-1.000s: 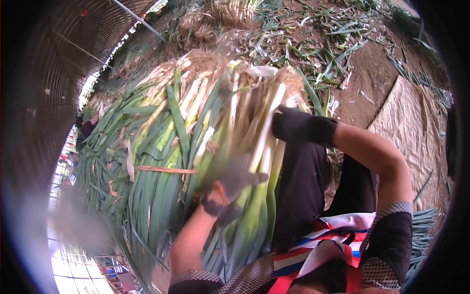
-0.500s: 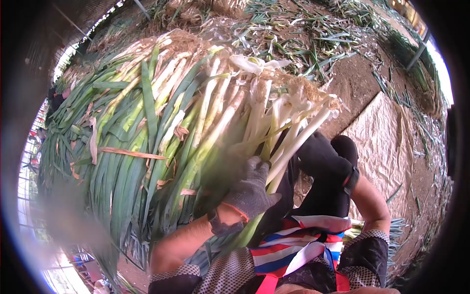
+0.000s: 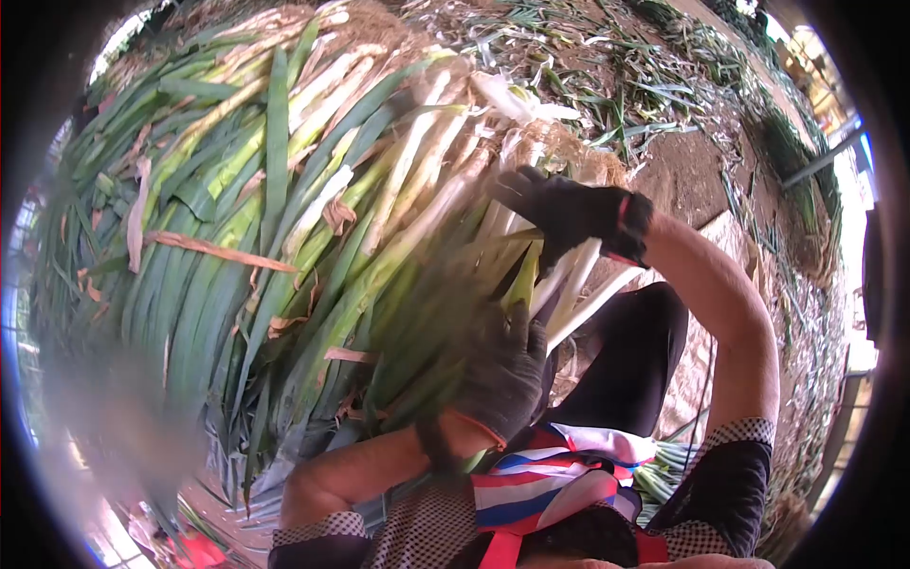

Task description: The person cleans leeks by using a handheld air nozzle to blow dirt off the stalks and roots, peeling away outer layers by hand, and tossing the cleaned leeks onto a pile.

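A large heap of long green onions (image 3: 218, 256), white stalks and roots toward the top and green leaves downward, fills the left and middle of the view. My left hand (image 3: 502, 375), in a grey glove, is at the lower stalks of a few pale onions (image 3: 573, 284) beside my lap; its fingers are partly blurred. Over the upper stalks of those onions, my right hand (image 3: 559, 209) in a black glove reaches leftward with fingers stretched out and apart. Whether its palm touches the stalks is unclear.
Loose leaves and trimmings (image 3: 616, 66) litter the brown soil at the top. A pale sheet (image 3: 706, 313) lies to the right of my knee. More onions (image 3: 668, 474) show beside my lap, and a metal pole (image 3: 820, 161) stands at the upper right.
My right hand has moved up and left from beside my knee onto the upper stalks, its fingers now spread. The view has shifted, and the heap looks nearer.
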A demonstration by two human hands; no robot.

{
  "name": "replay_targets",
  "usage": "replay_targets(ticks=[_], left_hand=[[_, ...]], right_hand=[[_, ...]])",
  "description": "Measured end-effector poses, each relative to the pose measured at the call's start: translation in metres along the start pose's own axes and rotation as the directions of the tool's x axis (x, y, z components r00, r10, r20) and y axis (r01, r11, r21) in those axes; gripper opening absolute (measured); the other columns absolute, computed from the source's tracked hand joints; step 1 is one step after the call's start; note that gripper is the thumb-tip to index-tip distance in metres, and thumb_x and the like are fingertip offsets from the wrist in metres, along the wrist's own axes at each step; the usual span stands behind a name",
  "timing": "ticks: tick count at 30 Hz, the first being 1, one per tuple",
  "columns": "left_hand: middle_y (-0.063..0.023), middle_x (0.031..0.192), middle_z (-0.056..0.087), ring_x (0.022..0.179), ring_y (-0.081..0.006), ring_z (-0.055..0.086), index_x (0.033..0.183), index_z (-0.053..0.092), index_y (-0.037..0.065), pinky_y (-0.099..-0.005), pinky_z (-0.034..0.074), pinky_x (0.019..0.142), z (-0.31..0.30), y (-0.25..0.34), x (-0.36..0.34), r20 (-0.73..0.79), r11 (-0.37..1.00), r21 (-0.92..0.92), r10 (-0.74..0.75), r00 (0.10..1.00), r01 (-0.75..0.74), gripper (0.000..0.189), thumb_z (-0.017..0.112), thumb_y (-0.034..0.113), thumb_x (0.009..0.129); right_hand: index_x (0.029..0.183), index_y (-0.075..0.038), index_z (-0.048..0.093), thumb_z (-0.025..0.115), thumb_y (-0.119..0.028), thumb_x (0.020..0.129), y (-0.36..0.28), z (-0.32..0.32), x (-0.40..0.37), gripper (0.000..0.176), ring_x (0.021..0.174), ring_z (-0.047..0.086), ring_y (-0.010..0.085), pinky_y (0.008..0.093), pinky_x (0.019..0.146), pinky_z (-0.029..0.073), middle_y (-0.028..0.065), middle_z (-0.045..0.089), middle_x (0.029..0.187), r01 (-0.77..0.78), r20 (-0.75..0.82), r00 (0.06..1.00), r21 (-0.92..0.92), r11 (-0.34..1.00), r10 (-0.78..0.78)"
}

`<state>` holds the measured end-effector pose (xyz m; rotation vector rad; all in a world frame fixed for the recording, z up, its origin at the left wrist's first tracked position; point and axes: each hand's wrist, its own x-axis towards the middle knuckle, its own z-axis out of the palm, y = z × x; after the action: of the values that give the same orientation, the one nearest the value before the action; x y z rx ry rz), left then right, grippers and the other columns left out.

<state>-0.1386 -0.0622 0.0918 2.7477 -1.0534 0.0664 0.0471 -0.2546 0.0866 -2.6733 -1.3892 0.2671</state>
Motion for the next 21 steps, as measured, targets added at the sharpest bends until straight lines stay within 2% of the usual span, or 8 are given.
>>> replay_targets(ticks=[2, 5, 9, 10, 12, 15, 17, 21], left_hand=[[-0.0245, 0.127, 0.04, 0.117, -0.0448, 0.04, 0.122, 0.05, -0.001, -0.0598, 0.035, 0.09, 0.016, 0.0, -0.003, -0.081, 0.998, 0.065, 0.003, 0.997, 0.002, 0.059, 0.062, 0.024, 0.071], [-0.0234, 0.125, 0.042, 0.117, -0.0432, 0.04, 0.118, 0.053, 0.0, -0.0624, 0.035, 0.09, 0.018, -0.004, -0.008, -0.165, 0.999, -0.022, -0.039, 0.985, 0.036, 0.047, 0.057, 0.019, 0.075], [-0.0226, 0.125, 0.042, 0.116, -0.0409, 0.041, 0.115, 0.054, 0.0, -0.0642, 0.035, 0.089, 0.021, -0.005, -0.013, -0.177, 1.0, 0.024, 0.002, 0.984, 0.002, 0.039, 0.053, 0.015, 0.078], [-0.0227, 0.124, 0.042, 0.115, -0.0404, 0.041, 0.115, 0.054, 0.0, -0.0648, 0.035, 0.089, 0.023, -0.004, -0.014, -0.182, 1.0, 0.013, -0.002, 0.983, 0.004, 0.039, 0.052, 0.014, 0.079], [-0.023, 0.124, 0.042, 0.114, -0.0403, 0.042, 0.116, 0.052, 0.0, -0.0651, 0.035, 0.088, 0.024, -0.001, -0.018, -0.179, 0.999, -0.012, -0.041, 0.983, 0.039, 0.039, 0.051, 0.013, 0.079], [-0.0277, 0.13, 0.034, 0.115, -0.0449, 0.039, 0.12, 0.047, 0.001, -0.0643, 0.033, 0.088, 0.021, -0.014, -0.017, -0.177, 0.992, -0.054, -0.118, 0.977, 0.11, 0.046, 0.055, 0.017, 0.077], [-0.0305, 0.132, 0.029, 0.116, -0.0479, 0.037, 0.12, 0.047, 0.001, -0.0644, 0.031, 0.089, 0.019, -0.015, -0.014, -0.053, 0.98, -0.104, -0.176, 0.983, 0.17, 0.051, 0.059, 0.019, 0.074], [-0.0348, 0.137, 0.02, 0.12, -0.0524, 0.031, 0.131, 0.035, 0.001, -0.064, 0.028, 0.092, 0.012, -0.021, -0.01, 0.103, 0.941, -0.274, -0.178, 0.979, 0.2, 0.081, 0.071, 0.025, 0.063]], right_hand=[[0.13, -0.001, 0.045, 0.082, -0.046, 0.055, 0.014, 0.009, 0.019, 0.094, 0.106, 0.055, 0.0346, 0.0413, 0.088, 0.045, 0.0232, 0.054, 0.116, -0.073, 0.335, 0.942, 0.141, 0.987, 0.021], [0.101, -0.002, 0.063, 0.077, -0.038, 0.065, 0.016, 0.001, 0.039, 0.053, 0.081, 0.063, 0.0283, 0.0404, 0.075, 0.048, 0.0173, 0.064, 0.088, -0.2, 0.482, 0.872, 0.504, 0.841, -0.082], [0.079, -0.004, 0.065, 0.072, -0.031, 0.073, 0.001, 0.012, 0.018, 0.028, 0.072, 0.061, 0.0232, 0.0341, 0.067, 0.049, 0.0145, 0.062, 0.076, -0.053, 0.235, 0.971, 0.003, 0.999, 0.051], [0.086, -0.003, 0.062, 0.071, -0.028, 0.075, 0.033, 0.022, 0.011, 0.029, 0.074, 0.061, 0.022, 0.0313, 0.067, 0.049, 0.0119, 0.062, 0.076, 0.2, 0.052, 0.98, -0.221, 0.955, -0.193], [0.09, -0.002, 0.06, 0.071, -0.029, 0.075, 0.102, 0.002, -0.017, 0.032, 0.075, 0.061, 0.0219, 0.0318, 0.068, 0.049, 0.012, 0.062, 0.078, -0.156, -0.038, 0.988, -0.36, 0.92, 0.152], [0.097, -0.002, 0.058, 0.072, -0.029, 0.076, 0.205, -0.077, -0.104, 0.037, 0.076, 0.061, 0.0219, 0.0325, 0.069, 0.05, 0.0123, 0.062, 0.081, -0.757, -0.299, 0.643, -0.391, 0.524, 0.705], [0.101, -0.001, 0.056, 0.072, -0.03, 0.076, 0.221, -0.113, -0.15, 0.041, 0.077, 0.061, 0.0218, 0.033, 0.07, 0.05, 0.0125, 0.062, 0.082, -0.826, -0.284, 0.537, -0.369, 0.427, 0.794], [0.109, 0.0, 0.053, 0.073, -0.03, 0.076, 0.18, -0.117, -0.157, 0.049, 0.079, 0.061, 0.0217, 0.034, 0.071, 0.05, 0.0128, 0.063, 0.085, -0.824, 0.038, 0.558, -0.093, 0.559, 0.829]])
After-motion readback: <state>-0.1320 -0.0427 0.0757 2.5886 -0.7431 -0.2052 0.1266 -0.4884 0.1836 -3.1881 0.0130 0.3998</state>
